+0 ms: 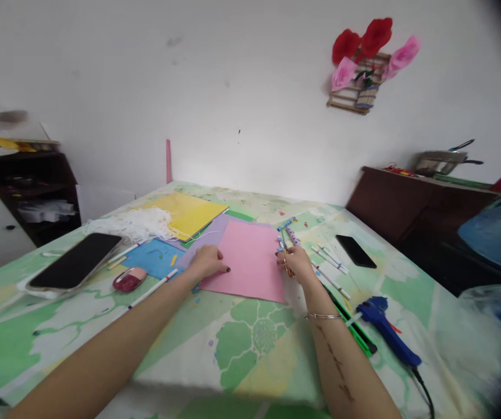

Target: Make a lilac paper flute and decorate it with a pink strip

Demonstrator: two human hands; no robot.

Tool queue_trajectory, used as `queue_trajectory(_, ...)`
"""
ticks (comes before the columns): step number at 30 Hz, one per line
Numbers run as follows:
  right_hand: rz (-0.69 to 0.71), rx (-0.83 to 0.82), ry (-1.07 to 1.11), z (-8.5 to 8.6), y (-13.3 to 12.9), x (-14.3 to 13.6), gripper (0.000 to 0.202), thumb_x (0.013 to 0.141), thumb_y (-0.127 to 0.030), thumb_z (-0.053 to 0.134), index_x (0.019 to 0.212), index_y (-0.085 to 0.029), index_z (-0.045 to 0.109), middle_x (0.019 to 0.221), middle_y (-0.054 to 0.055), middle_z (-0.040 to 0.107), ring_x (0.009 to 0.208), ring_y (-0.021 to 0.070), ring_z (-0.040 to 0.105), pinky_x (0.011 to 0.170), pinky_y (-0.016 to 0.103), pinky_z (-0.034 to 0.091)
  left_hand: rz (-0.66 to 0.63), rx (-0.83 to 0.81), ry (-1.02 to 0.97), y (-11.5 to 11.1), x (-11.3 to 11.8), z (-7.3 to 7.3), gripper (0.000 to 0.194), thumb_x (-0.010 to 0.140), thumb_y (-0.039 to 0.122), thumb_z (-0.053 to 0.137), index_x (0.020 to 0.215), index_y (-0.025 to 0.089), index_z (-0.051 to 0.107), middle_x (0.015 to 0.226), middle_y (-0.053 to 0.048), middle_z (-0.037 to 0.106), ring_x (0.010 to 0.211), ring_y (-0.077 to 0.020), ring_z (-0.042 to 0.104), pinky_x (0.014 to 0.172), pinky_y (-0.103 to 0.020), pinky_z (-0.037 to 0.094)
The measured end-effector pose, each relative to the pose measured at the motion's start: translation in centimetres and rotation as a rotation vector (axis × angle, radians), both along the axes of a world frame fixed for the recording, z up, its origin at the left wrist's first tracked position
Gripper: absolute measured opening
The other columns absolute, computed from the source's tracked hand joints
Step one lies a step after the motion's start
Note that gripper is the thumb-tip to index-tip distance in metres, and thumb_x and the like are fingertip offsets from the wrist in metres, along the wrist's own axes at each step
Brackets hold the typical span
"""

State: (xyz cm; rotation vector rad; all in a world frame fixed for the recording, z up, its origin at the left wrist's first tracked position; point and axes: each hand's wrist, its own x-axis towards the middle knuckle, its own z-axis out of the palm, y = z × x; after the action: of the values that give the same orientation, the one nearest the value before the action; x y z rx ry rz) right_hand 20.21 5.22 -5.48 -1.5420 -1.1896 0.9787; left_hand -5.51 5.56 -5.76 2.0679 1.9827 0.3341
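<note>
A pink sheet (252, 259) lies on the patterned tablecloth in front of me, partly over a purple sheet (206, 238). My left hand (209, 262) rests at the pink sheet's left edge, with its thumb and a finger apart on the paper and nothing in its grasp. Beside the right edge, my right hand (294, 265) has its fingers closed around the handles of scissors (288, 266). The blades point away from me, near a small patterned strip. A blue sheet (154, 259) lies left of my left hand.
Yellow sheets (189, 212) and white strings (145, 224) lie at the back left. A large phone (75, 262) and a red-pink object (130, 279) are at left. Markers (331, 259), a black phone (355, 251), a green cutter (355, 329) and a blue glue gun (387, 331) lie at right.
</note>
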Motion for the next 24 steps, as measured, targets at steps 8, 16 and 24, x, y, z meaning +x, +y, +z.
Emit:
queue_trajectory(8, -0.043, -0.109, 0.02, 1.2, -0.8, -0.6, 0.017, 0.07, -0.023, 0.071, 0.074, -0.015, 0.057, 0.055, -0.001, 0.06, 0.046, 0.0097, 0.056, 0.042, 0.021, 0.046, -0.039, 0.15, 0.073, 0.8, -0.3, -1.6, 0.089, 0.055, 0.058, 0.071, 0.127, 0.014, 0.043, 0.127, -0.019, 0.051, 0.121, -0.0352, 0.043, 0.099, -0.041, 0.033)
queue_trajectory(16, 0.113, -0.074, -0.071, 2.8, -1.9, -1.3, 0.016, 0.075, -0.03, 0.065, 0.08, -0.015, 0.065, 0.074, 0.008, 0.069, 0.057, 0.0109, 0.061, 0.049, 0.021, 0.048, -0.088, 0.203, 0.102, 2.6, -2.5, -1.1, 0.059, 0.07, 0.041, 0.068, 0.119, 0.014, 0.05, 0.118, -0.014, 0.058, 0.112, -0.0278, 0.052, 0.097, -0.035, 0.036)
queue_trajectory(24, 0.054, -0.179, -0.642, 2.9, -1.5, 1.0, 0.014, 0.054, -0.023, 0.076, 0.055, -0.016, 0.064, 0.048, 0.002, 0.058, 0.051, 0.0138, 0.056, 0.043, 0.021, 0.033, -0.036, 0.17, 0.088, 2.5, -3.5, -1.0, 0.065, 0.07, 0.049, 0.065, 0.118, 0.008, 0.05, 0.106, -0.017, 0.061, 0.102, -0.0305, 0.056, 0.085, -0.037, 0.043)
